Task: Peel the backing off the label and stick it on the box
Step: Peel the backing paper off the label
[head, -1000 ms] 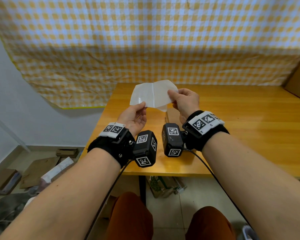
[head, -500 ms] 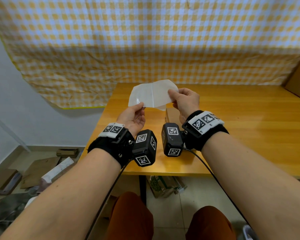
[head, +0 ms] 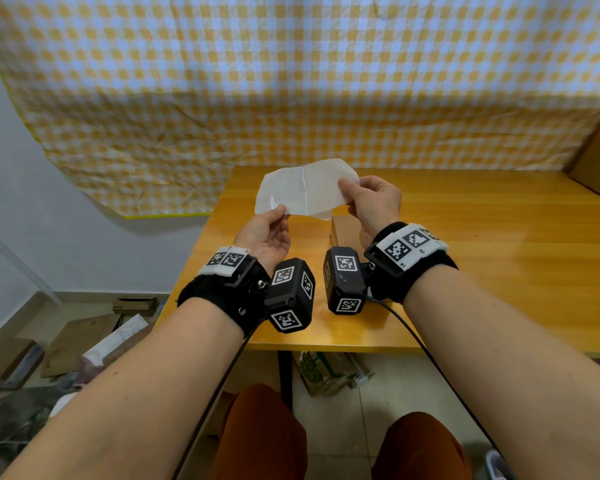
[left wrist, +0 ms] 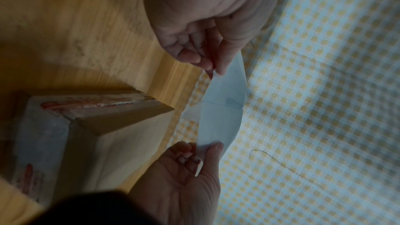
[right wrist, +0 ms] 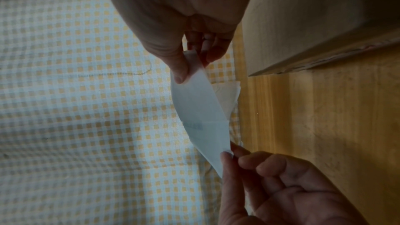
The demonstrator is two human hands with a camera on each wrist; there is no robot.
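— While both hands pinch the label (head: 303, 188) above the bench (head: 499, 237), is the box (head: 343, 226) visible?
— Mostly hidden behind the right hand (head: 374, 206); the left hand (head: 265, 233) has barely shifted, the sheet a little wider.

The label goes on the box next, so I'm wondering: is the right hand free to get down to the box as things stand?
Probably not yet. The right hand pinches the label, as does the left hand. The box lies just below, nothing between.

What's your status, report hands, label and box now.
Left hand and right hand both pinch label, held above table. Box beneath, bare of label. Nothing between.
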